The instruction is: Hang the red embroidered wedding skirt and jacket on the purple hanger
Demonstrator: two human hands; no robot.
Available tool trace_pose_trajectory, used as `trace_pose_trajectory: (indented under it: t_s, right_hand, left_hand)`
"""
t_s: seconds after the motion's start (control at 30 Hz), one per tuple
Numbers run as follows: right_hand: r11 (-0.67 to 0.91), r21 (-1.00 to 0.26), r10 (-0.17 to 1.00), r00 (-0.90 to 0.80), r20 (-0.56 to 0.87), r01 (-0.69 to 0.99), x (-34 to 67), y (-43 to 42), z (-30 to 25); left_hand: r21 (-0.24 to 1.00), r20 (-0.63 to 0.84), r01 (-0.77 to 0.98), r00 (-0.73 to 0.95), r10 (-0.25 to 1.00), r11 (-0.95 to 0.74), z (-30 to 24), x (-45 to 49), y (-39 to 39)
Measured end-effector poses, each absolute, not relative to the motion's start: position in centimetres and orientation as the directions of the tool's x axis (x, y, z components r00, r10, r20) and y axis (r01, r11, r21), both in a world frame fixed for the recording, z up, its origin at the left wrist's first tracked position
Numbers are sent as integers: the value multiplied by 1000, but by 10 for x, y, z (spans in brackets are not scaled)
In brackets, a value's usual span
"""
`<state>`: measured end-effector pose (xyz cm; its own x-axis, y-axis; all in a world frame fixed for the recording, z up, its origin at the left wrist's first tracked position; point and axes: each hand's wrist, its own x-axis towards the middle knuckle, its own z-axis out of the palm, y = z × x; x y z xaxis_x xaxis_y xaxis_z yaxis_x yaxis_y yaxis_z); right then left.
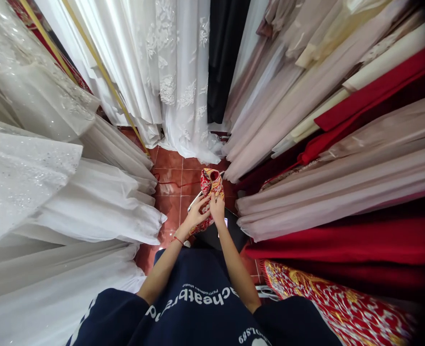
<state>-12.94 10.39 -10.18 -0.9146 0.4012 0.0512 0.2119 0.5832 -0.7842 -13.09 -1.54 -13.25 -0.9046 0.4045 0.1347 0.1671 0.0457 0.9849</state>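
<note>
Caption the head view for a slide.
Left hand and right hand grip a red patterned cloth between white gowns and blush gowns.

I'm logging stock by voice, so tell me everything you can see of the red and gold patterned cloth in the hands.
The red and gold patterned cloth looks like brocade. It is bunched and folded, its top end curling over. The left hand grips its lower part, the right hand pinches it alongside. It is held above the reddish-brown tiled floor, between hanging gowns.

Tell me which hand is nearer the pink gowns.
Right. The right hand is just left of the pink gowns; left hand lies farther left, both gripping the red patterned cloth.
</note>
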Motion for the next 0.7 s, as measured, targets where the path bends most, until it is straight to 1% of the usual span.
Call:
trace_pose_trajectory:
  t_s: [0.07,0.13,0.17,0.2,0.27,0.33,0.4,0.5,0.57,0.63,0.7]
  right_hand:
    - [549,-805,423,-905,36,224,-123,108,-94]
    - [517,-828,418,-908,22,218,-114,104,-83]
    - [504,-840,406,-914,23,203,-109,101,-77]
    - [490,-851,394,-919,26,186,-104,97,-71]
    - [464,-873,381,-924,41,152,-91,93,-58]
    - [440,-888,393,-918,56,134,-75,96,-47]
    - [404,-904,432,-900,58,136,-57,109,-38]
    - [274,-953,507,-861,33,126,-25,137,-25]
    - [167,-981,531,-848,8,96,-3,154,-13]
    - [101,-992,550,-835,-9,77,20,167,3]
    - [87,-994,607,-795,2,65,43,179,21]
  left_hand:
    - [999,34,47,-924,381,26,-139,-136,-21]
    - [995,-103,-101,-949,299,25,-148,-143,-26]
    - [988,-152,-148,-952,264,38,-152,-146,-27]
    - [984,-177,-168,-952,249,59,-155,-149,-27]
    - [981,-185,-162,-948,261,105,-158,-153,-24]
    - [981,-169,-130,-938,304,144,-156,-152,-17]
    - [982,-141,-80,-917,373,174,-149,-146,-7]
    - [978,-83,15,-887,454,208,-137,-132,9]
    - [969,-22,90,-896,444,230,-125,-122,19]
    - [956,57,163,-920,388,245,-110,-115,27]
    - [917,219,313,-912,346,247,-88,-109,36]
